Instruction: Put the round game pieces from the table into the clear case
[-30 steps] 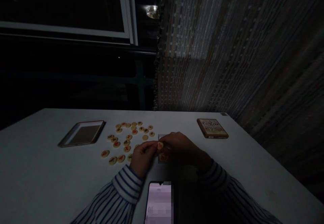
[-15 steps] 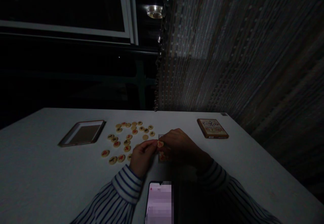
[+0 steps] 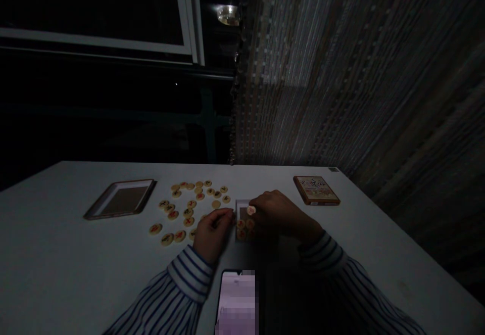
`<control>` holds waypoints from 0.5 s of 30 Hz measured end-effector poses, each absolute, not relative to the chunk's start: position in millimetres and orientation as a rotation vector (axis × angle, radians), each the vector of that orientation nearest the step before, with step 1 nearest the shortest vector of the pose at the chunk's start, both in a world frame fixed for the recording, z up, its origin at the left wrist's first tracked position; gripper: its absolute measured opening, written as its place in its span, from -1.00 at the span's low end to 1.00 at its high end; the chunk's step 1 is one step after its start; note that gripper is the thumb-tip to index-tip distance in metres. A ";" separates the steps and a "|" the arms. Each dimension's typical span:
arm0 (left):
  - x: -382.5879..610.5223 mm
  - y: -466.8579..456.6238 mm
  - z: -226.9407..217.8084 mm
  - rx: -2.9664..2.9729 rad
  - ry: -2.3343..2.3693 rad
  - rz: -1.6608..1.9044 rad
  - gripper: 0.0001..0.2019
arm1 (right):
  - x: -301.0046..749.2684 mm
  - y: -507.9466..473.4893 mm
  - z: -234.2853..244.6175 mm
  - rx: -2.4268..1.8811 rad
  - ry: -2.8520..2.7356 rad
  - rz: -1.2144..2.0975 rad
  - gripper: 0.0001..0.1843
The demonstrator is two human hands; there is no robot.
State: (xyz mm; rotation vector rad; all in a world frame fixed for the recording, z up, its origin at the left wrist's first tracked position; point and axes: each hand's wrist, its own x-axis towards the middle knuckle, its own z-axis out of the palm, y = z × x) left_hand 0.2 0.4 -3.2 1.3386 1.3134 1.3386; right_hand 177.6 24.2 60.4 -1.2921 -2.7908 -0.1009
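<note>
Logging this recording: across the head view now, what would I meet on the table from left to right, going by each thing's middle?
Open tray, loose pieces, left hand, held piece, right hand, game box. Phone and small case overlap others, so they're omitted.

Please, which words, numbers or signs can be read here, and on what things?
None can be read clearly:
Many loose discs: red or black characters, blurred.
Discs in tray: red characters, blurred.
Disc in right hand: red sign, too small.
Flat box: cover lettering, too blurred.
Phone: screen pixelated.
</note>
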 end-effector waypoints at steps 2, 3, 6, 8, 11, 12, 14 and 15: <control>0.6 0.0 -2.6 1.354 1.347 1.338 -0.75 | 181.4 26.0 58.3 -1.341 -2.814 -0.105 -0.68; 0.8 -0.2 -2.2 1.359 1.367 1.334 -0.75 | 183.2 26.7 56.9 -1.359 -2.823 -0.104 -0.68; 0.9 -0.3 -3.0 1.397 1.414 1.316 -0.75 | 187.5 28.3 52.0 -1.381 -2.845 -0.096 -0.69; 0.3 0.1 -5.7 1.442 1.419 1.303 -0.75 | 189.5 29.1 48.6 -1.406 -2.855 -0.083 -0.71; -0.2 0.3 -9.4 1.468 1.419 1.295 -0.75 | 190.6 29.6 45.0 -1.442 -2.863 -0.061 -0.72; -0.1 0.1 -9.8 1.465 1.422 1.294 -0.75 | 190.5 29.4 44.6 -1.445 -2.867 -0.056 -0.73; 0.6 -0.5 -9.2 1.458 1.432 1.294 -0.74 | 190.0 28.5 45.0 -1.445 -2.877 -0.046 -0.74; 1.1 -0.7 -8.5 1.455 1.434 1.294 -0.74 | 189.7 28.0 45.6 -1.444 -2.884 -0.043 -0.75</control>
